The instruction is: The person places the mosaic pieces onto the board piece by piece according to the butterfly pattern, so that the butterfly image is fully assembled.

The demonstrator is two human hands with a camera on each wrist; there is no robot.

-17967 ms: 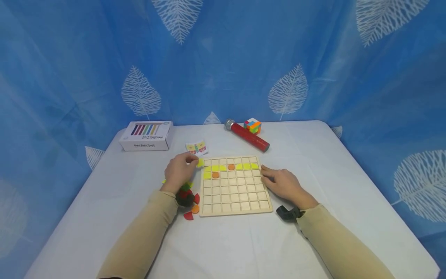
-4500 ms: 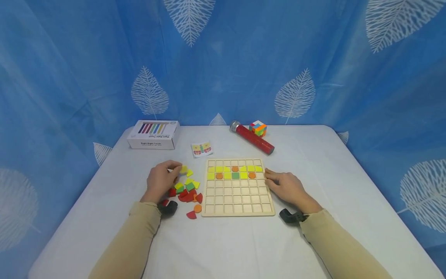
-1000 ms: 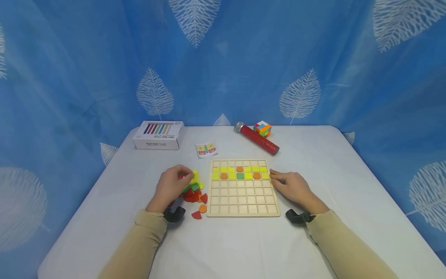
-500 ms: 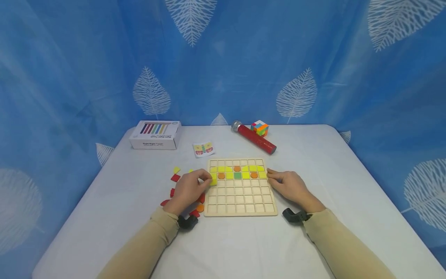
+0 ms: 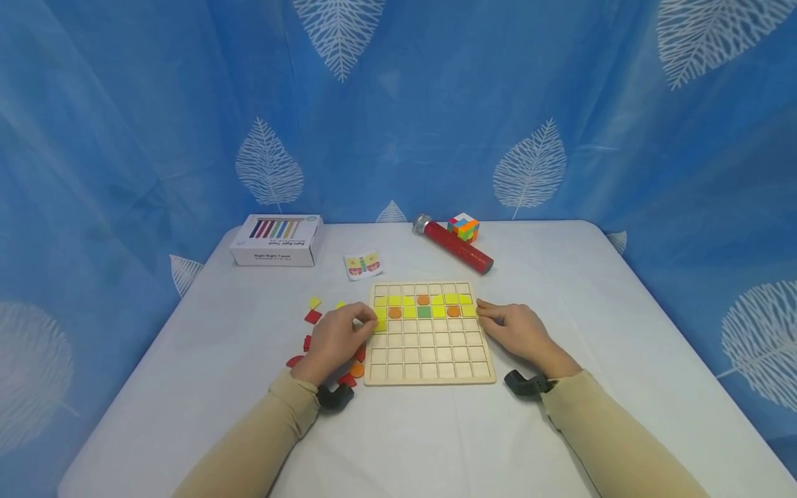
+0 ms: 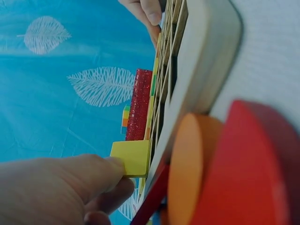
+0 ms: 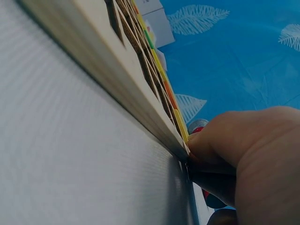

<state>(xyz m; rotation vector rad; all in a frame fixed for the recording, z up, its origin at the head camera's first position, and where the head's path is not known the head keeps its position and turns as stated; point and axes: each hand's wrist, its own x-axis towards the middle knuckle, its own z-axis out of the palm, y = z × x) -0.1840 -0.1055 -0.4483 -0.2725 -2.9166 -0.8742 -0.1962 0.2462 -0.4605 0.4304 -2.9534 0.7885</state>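
Left grip (image 5: 337, 337): pinching yellow tile (image 6: 131, 157) | now over board (image 5: 438, 355) (right grip (image 5: 521, 335) pinching its edge)

Right hand (image 7: 253, 152) at frame right; fingertips touch the board (image 7: 115, 77). Board slants from upper left down to the hand; green (image 7: 149, 39), orange (image 7: 169, 94) and yellow tiles (image 7: 181, 125) along it. White cloth (image 7: 79, 150) lower left. Behind: blue curtain (image 7: 239, 70), leaf prints (image 7: 199, 19), white box (image 7: 158, 26). Mic (image 7: 197, 124) mostly hidden by hand.
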